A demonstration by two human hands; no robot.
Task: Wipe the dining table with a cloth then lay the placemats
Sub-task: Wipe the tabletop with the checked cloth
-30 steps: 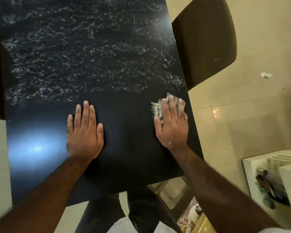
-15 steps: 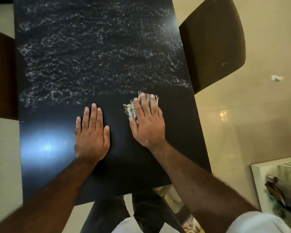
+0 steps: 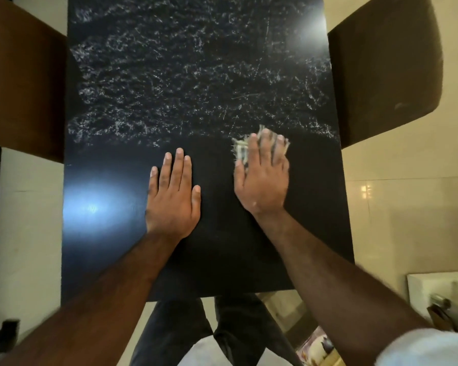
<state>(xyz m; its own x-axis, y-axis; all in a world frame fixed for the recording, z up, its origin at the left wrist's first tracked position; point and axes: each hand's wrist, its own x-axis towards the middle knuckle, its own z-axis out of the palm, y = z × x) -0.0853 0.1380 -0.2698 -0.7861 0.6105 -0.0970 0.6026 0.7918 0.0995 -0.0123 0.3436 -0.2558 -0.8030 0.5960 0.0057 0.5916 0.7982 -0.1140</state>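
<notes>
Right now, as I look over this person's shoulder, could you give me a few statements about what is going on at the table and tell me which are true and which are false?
1. The right hand presses a cloth against the table. True.
2. The left hand holds a second cloth. False: it lies flat on the bare tabletop and holds nothing.
3. Placemats are laid out on the table. False: none is in view.
4. Whitish streaks cover the far part of the table, while the near part looks plain and dark. True.
5. A chair stands at the table's right edge. True.
</notes>
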